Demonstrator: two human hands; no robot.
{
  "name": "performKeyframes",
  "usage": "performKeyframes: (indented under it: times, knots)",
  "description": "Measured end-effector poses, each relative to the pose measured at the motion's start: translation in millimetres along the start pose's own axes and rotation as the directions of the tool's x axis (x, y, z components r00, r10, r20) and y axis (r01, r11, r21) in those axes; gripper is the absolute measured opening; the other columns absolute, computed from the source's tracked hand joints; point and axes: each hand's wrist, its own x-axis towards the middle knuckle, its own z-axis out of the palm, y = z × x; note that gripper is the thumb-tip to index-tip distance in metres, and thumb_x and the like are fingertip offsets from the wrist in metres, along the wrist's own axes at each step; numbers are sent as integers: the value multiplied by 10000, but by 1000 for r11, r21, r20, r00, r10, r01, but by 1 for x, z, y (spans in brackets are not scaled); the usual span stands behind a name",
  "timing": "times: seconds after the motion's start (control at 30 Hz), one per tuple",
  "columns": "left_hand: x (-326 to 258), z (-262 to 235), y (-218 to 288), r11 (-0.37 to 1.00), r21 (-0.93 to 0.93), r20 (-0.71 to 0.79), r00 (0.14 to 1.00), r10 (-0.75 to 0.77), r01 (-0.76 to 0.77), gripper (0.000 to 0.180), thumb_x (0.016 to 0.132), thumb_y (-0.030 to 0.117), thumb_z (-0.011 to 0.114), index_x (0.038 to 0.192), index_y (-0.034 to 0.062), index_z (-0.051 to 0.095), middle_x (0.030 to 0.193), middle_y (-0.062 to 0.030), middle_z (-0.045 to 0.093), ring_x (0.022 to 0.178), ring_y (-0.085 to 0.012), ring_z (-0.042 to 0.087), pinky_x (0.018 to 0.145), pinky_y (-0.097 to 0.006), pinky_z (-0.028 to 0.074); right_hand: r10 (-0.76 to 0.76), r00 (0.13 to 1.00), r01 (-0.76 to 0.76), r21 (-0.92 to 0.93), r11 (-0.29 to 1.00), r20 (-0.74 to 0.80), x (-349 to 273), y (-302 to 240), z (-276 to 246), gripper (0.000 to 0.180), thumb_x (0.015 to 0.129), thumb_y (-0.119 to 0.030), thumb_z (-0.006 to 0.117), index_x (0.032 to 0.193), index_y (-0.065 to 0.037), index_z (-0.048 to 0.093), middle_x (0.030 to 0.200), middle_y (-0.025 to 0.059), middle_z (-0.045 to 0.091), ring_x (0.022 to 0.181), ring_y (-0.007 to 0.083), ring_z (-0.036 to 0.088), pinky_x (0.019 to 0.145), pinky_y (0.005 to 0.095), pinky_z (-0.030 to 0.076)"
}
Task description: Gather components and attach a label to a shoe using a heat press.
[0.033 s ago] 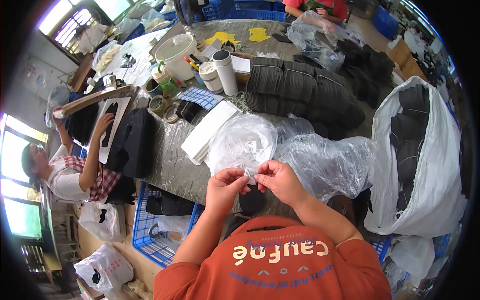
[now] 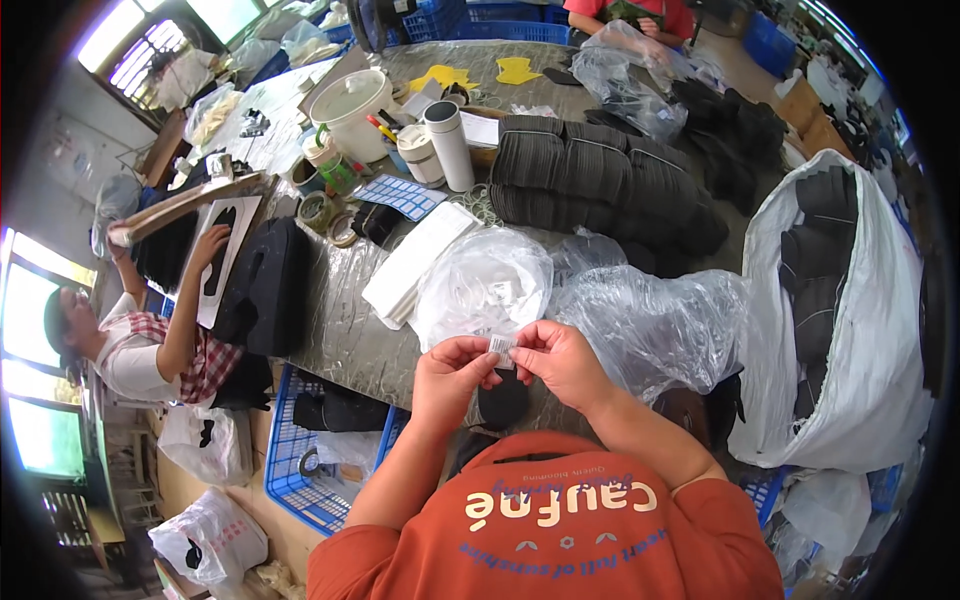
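A small white barcode label [image 2: 502, 345] is pinched between the thumbs and fingers of both hands, just in front of my body at the table edge. My left hand [image 2: 450, 378] grips its left side, and my right hand [image 2: 562, 360] its right side. Just beyond the hands lies a round clear plastic bag [image 2: 450, 280] with white, printed pieces showing inside. A dark flat rounded piece [image 2: 503, 403] lies below the hands, partly covered by them. To the left of the bag is a stack of white flat sheets or bags [image 2: 408, 272].
Tied bundles of dark insole-like pieces [image 2: 570, 180] stand beyond, with crumpled clear plastic [image 2: 650, 330] at right. An open white sack [image 2: 880, 390] holds more bundles. A white thermos [image 2: 449, 150] stands near a bucket [image 2: 340, 130]. A co-worker [image 2: 150, 345] works at left above a blue crate [image 2: 285, 470].
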Motion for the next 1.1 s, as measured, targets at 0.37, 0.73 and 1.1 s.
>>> performKeyframes:
  times: [0.37,0.73,1.1]
  knots:
    - [-4,-11,-18,948,290,2,990,139,-134,158,808,47,631,943,-32,607,794,-96,651,643,-143,592,617,-258,484,-49,984,61,67,996,-172,-30,15,2,21,857,-53,564,861,-35,554,765,8,576,598,70,536,538,211,448]
    - [92,-70,-79,-62,917,386,915,-116,-394,550,782,270,634,1297,194,457,1365,-115,403,1274,-345,329,981,-521,321,-41,918,58,32,998,-395,-21,26,0,43,901,-58,485,927,-24,479,773,82,586,595,150,602,526,258,496]
    - [270,-123,98,531,786,156,932,327,-317,197,813,157,588,873,-13,667,720,-141,658,638,-194,630,598,-322,493,-116,822,122,-27,992,-557,23,22,27,121,853,4,522,969,-17,546,746,53,562,517,121,550,461,228,456]
